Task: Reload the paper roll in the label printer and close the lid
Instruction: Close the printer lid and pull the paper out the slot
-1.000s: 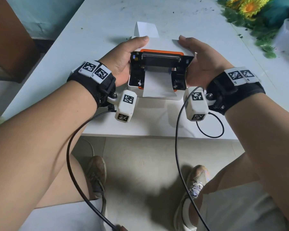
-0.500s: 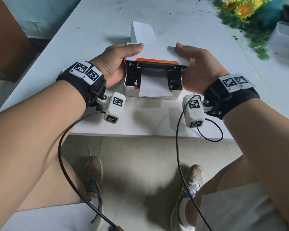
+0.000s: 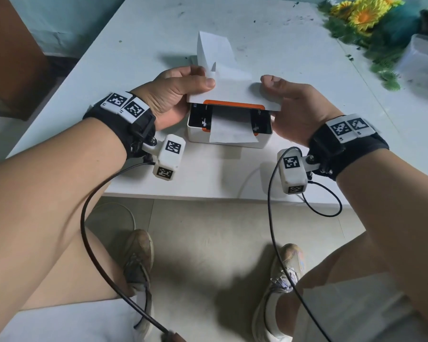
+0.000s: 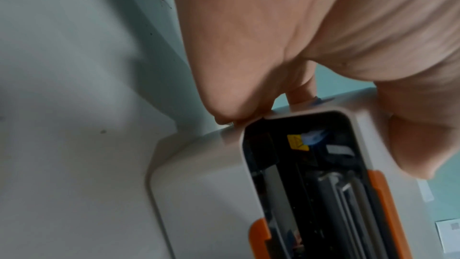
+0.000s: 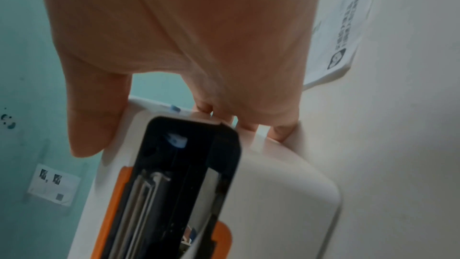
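A white label printer (image 3: 232, 143) with orange trim stands near the table's front edge. Its lid (image 3: 232, 95) is tilted low over the body, and a dark gap still shows between them. A white paper strip (image 3: 229, 130) runs out of the front over the body's edge. More white paper (image 3: 213, 50) stands up behind the printer. My left hand (image 3: 200, 76) grips the lid's left end, thumb on top. My right hand (image 3: 272, 85) grips the right end the same way. In the wrist views each thumb (image 4: 423, 135) (image 5: 94, 121) lies on the lid, with the fingers (image 5: 281, 131) behind it.
Artificial sunflowers (image 3: 361, 16) and a clear plastic container (image 3: 423, 60) sit at the table's far right. The table's front edge (image 3: 183, 195) is just below my wrists. A white cable (image 3: 247, 178) lies by it. A printed sheet (image 5: 346, 27) lies to the right of the printer.
Both hands have swung the lid down toward the body, so the open gap is much narrower and the print head inside is now covered from above.
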`<action>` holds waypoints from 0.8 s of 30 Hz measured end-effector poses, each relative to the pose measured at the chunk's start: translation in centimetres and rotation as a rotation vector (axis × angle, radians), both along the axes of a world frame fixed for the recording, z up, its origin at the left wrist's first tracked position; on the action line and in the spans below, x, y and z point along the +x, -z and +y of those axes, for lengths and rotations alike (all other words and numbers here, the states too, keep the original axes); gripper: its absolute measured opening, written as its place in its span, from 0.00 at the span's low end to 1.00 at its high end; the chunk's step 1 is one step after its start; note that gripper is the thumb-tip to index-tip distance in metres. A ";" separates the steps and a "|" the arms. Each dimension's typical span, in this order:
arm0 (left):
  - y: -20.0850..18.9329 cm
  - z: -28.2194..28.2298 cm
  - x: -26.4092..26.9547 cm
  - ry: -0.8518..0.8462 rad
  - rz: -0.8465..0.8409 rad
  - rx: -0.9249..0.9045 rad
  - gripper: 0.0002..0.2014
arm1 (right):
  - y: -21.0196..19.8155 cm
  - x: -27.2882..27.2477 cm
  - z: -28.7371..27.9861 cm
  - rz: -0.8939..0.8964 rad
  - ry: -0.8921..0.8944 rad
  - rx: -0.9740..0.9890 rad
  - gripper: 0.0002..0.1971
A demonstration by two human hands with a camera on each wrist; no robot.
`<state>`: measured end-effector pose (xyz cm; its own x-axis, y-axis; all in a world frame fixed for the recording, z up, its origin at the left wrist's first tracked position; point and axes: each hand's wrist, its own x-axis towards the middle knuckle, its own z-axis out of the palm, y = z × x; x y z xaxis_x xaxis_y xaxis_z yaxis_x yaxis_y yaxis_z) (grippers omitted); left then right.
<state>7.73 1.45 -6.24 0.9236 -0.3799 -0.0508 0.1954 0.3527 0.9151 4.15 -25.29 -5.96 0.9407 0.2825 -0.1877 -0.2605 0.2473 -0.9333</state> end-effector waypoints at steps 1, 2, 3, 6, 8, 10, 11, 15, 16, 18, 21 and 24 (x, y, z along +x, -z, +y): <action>0.0 0.1 0.0 0.016 -0.006 0.003 0.11 | 0.0 0.1 0.0 -0.002 -0.001 -0.006 0.08; -0.1 0.1 -0.1 0.031 -0.013 0.007 0.11 | 0.0 0.1 -0.1 -0.004 -0.003 -0.014 0.09; -0.1 0.2 -0.1 0.041 -0.013 0.010 0.12 | 0.0 0.1 -0.1 -0.007 -0.010 -0.029 0.12; -0.1 0.3 0.1 0.077 -0.003 0.014 0.13 | -0.3 0.1 -0.6 -0.019 -0.037 -0.069 0.21; -0.1 0.6 0.1 0.120 -0.005 0.031 0.15 | -0.4 0.3 -0.8 -0.011 -0.020 -0.066 0.17; 0.0 1.0 0.2 0.169 -0.028 0.079 0.19 | -0.4 0.6 -0.8 0.008 -0.001 -0.079 0.15; 0.0 1.1 0.1 0.194 -0.044 0.122 0.21 | -0.4 0.8 -0.6 0.011 0.010 -0.100 0.15; 0.4 1.7 0.0 0.259 -0.071 0.199 0.29 | 0.1 1.3 -0.3 0.025 0.060 -0.131 0.14; 0.5 1.8 0.1 0.273 -0.067 0.188 0.31 | 0.1 1.3 -0.4 0.031 0.052 -0.126 0.14; 0.8 2.0 -0.1 0.300 -0.061 0.170 0.32 | -0.1 1.2 -0.5 0.036 0.036 -0.121 0.15; 0.9 2.2 -0.2 0.283 -0.060 0.192 0.31 | -0.4 1.2 -0.3 0.043 0.034 -0.116 0.14; 0.6 2.1 -0.4 0.253 -0.076 0.254 0.24 | -0.5 1.1 -0.3 0.056 0.059 -0.136 0.14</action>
